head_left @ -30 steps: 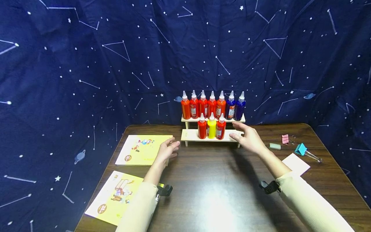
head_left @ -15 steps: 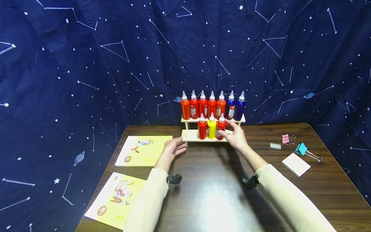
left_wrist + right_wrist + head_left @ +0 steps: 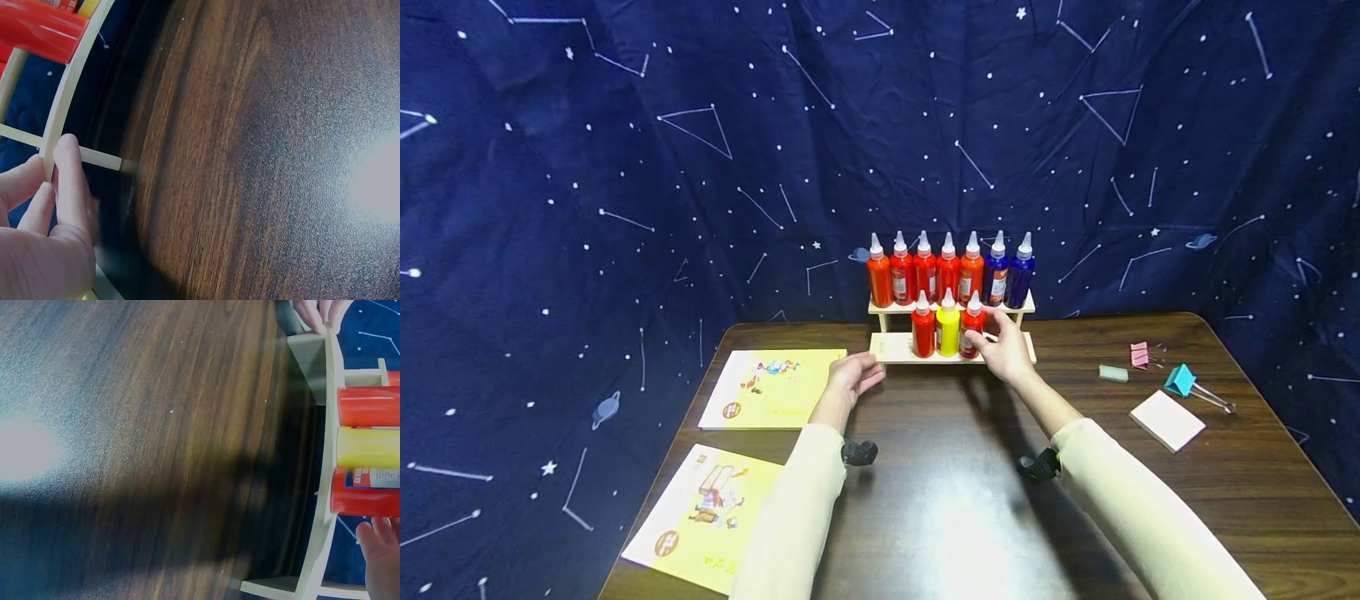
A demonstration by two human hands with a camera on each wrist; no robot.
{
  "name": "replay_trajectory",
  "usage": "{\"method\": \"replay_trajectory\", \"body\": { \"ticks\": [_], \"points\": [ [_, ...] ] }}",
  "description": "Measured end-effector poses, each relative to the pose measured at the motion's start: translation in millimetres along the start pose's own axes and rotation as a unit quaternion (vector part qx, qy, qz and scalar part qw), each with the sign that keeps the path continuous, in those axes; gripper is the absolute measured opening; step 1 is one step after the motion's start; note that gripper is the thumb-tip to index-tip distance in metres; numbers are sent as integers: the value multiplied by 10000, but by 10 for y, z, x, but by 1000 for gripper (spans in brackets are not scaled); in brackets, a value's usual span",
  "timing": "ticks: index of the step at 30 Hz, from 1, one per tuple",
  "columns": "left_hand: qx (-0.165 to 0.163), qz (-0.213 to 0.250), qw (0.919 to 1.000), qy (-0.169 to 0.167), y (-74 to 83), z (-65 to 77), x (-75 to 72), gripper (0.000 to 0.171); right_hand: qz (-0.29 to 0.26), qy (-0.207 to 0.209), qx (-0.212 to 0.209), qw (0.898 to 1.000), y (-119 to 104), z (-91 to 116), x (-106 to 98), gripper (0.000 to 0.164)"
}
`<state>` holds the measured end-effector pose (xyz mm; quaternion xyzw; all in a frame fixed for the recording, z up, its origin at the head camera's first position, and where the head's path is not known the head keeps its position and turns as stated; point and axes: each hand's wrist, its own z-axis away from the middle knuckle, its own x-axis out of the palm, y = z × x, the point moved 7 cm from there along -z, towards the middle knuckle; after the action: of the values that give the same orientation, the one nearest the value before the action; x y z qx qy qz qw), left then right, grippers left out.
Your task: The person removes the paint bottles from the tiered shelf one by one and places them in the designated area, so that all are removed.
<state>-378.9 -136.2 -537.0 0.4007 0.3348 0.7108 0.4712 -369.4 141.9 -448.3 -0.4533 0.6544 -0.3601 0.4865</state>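
A two-tier wooden rack [image 3: 898, 348] stands at the back of the table. On its lower board are a red squeeze bottle [image 3: 923, 333], a yellow squeeze bottle [image 3: 947, 332] and another red squeeze bottle [image 3: 971, 335], all upright with white nozzles. My left hand [image 3: 852, 377] pinches the left end of the lower board; in the left wrist view its thumb and fingers [image 3: 70, 181] lie on both sides of the board. My right hand [image 3: 1009, 354] is beside the right-hand red bottle, thumb and fingers spread, fingertips right at its side.
The upper tier carries several red-orange bottles [image 3: 924, 279] and two blue bottles [image 3: 1020, 279]. Yellow booklets [image 3: 760, 387] lie on the left. At right are a pink clip [image 3: 1139, 356], an eraser [image 3: 1113, 373], a teal clip [image 3: 1181, 381] and a white pad [image 3: 1167, 421]. A dark curtain hangs behind.
My right hand has moved left from the lower board's right end to the red bottle. My left hand has moved right onto the board's left end. The bottles have stayed put.
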Motion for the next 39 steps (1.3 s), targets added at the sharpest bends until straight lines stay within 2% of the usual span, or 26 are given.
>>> {"method": "replay_trajectory", "body": {
  "ticks": [3,5,9,11,15,19,22,25,31,39],
  "points": [
    [70,17,10000,30,-26,-59,-6,35,-86,51,-51,9999,8,5,-15,46],
    [178,107,9997,-93,-38,-99,-9,33,-126,73,-83,9999,10,19,-34,45],
    [225,92,9996,-115,-33,-95,-9,33,-247,126,-110,9996,-3,72,-124,44],
    [140,0,9999,-23,-25,-59,-5,36,-361,194,-129,9991,-12,120,-212,43],
    [24,24,9999,-159,14,0,23,40,-474,447,-81,9978,-121,286,-491,43],
    [74,81,9998,-145,9,8,26,38,-476,839,22,9953,11,436,-837,44],
    [137,149,9998,-80,-3,-9,22,38,-425,1157,126,9923,303,502,-1056,45],
    [130,167,9998,-56,13,-1,21,38,-216,1331,296,9904,478,585,-1189,46],
    [92,175,9998,-71,21,6,21,38,180,1254,519,9906,743,683,-1262,47],
    [147,148,9998,-77,11,-4,19,37,650,1086,466,9909,780,731,-1246,48]
  ]
}}
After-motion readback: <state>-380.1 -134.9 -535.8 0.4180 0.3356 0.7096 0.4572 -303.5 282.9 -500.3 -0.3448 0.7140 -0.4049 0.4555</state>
